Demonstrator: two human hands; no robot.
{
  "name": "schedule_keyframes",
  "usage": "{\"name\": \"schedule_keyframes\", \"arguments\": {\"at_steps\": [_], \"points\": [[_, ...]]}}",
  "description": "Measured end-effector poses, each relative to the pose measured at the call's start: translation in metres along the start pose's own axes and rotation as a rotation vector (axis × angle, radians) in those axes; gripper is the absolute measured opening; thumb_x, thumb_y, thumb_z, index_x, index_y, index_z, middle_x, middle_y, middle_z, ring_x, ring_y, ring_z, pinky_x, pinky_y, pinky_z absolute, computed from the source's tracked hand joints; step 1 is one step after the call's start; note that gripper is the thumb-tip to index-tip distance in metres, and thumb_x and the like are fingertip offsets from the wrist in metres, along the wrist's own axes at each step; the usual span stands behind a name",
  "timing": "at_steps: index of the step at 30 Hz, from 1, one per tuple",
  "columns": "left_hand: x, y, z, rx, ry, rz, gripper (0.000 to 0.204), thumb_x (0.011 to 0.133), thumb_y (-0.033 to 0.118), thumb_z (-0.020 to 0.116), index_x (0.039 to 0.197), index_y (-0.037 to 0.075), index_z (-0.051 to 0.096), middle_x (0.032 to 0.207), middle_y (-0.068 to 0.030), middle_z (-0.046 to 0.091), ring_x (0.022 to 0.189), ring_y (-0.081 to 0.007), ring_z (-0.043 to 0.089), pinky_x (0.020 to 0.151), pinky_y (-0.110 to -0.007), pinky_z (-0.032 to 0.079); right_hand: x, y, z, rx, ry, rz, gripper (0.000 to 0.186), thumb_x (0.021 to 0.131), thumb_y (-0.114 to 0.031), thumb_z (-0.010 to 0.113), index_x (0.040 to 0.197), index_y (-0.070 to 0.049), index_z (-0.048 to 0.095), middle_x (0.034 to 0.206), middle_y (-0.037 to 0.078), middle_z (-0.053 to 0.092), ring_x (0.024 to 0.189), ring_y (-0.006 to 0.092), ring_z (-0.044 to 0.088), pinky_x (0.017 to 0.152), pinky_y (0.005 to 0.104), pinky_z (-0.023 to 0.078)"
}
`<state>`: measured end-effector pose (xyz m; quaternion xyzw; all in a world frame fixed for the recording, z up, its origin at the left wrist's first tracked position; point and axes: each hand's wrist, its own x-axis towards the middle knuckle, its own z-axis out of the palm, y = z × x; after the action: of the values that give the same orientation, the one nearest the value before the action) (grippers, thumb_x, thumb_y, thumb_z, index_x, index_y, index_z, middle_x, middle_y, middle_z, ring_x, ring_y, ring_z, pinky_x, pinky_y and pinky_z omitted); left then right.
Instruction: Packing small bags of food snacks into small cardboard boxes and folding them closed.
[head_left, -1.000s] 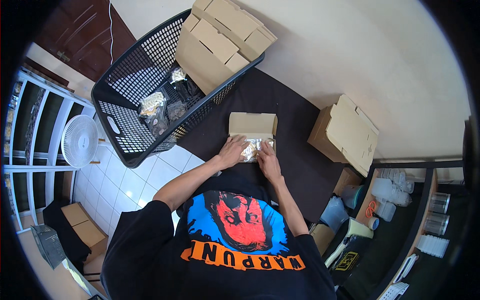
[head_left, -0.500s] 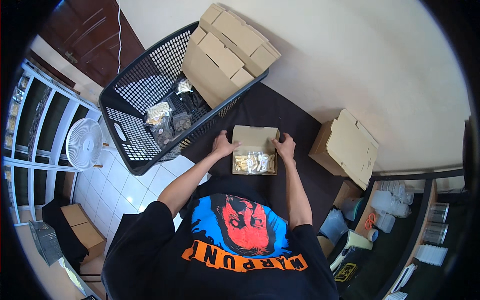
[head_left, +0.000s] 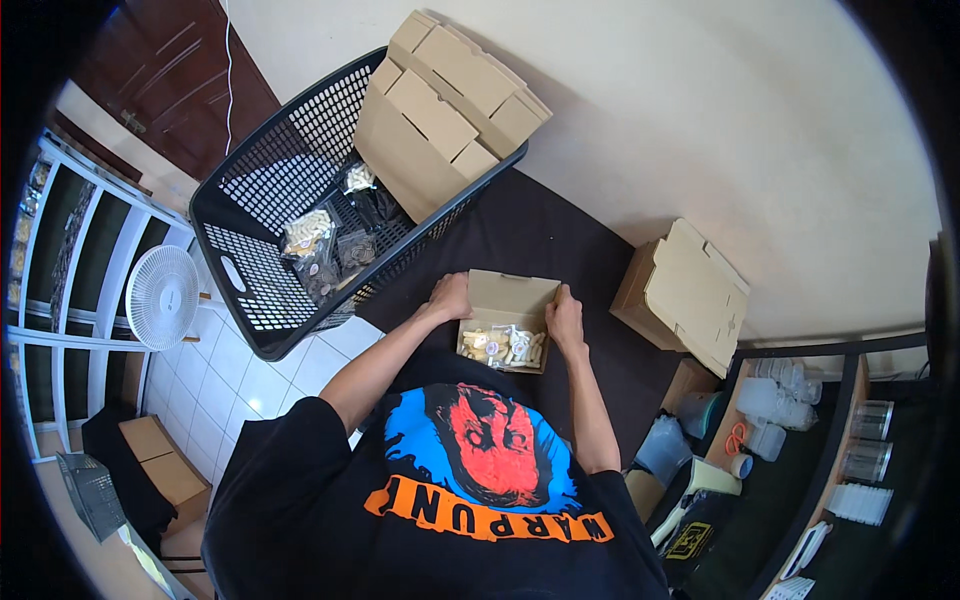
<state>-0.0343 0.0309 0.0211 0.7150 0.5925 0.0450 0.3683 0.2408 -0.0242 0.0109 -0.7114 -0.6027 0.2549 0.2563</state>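
A small brown cardboard box stands in front of me with its lid raised at the far side. Inside it lie clear plastic bags of pale, finger-shaped pieces, with round labels on them. My left hand is closed at the box's left side, by the corner where the lid meets the wall. At the right side my right hand is closed too, its thumb side up against the lid's edge. The fingertips of both hands are partly hidden.
A black plastic basket at the upper left holds flat cardboard boxes and small filled bags. Another cardboard box stands right, against the wall. A shelf with containers and orange scissors lies lower right; a white fan stands left.
The box has come slightly nearer to me. Both hands have gone from fingers apart along the lid to closed at the box's two sides.
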Motion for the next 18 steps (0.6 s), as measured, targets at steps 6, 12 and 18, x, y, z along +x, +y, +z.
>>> {"name": "schedule_keyframes", "arguments": {"at_steps": [6, 12, 18], "points": [[-0.01, -0.033, 0.034, -0.141, 0.027, 0.099, 0.047, 0.069, 0.001, 0.081, 0.115, 0.004, 0.074, 0.108, -0.0242, 0.074, 0.109, -0.0462, 0.068, 0.099, -0.05, 0.055, -0.036, 0.005, -0.002, 0.164, -0.018, 0.048, 0.027, 0.091, -0.003, 0.063, 0.116, 0.005, 0.057, 0.099, 0.031, 0.069, 0.106, 0.0508, 0.064, 0.085, 0.0544, 0.052], [-0.012, -0.041, 0.049, 0.009, 0.034, 0.04, 0.039, 0.071, 0.008, 0.082, 0.108, 0.0, 0.077, 0.103, -0.0283, 0.073, 0.102, -0.0437, 0.071, 0.091, -0.048, 0.057, -0.042, 0.005, -0.004, 0.197, -0.065, 0.051, 0.019, 0.092, -0.006, 0.065, 0.107, 0.005, 0.063, 0.095, 0.028, 0.07, 0.104, 0.0479, 0.067, 0.083, 0.0494, 0.053], [-0.034, -0.014, 0.019, -0.009, -0.22, -0.032, 0.032, 0.07, 0.003, 0.074, 0.1, -0.006, 0.075, 0.106, -0.0313, 0.072, 0.108, -0.0442, 0.07, 0.095, -0.048, 0.057, -0.053, 0.016, -0.002, 0.025, -0.079, 0.138, 0.02, 0.087, -0.007, 0.065, 0.102, 0.004, 0.073, 0.096, 0.029, 0.072, 0.101, 0.0462, 0.07, 0.085, 0.0493, 0.056]]}}
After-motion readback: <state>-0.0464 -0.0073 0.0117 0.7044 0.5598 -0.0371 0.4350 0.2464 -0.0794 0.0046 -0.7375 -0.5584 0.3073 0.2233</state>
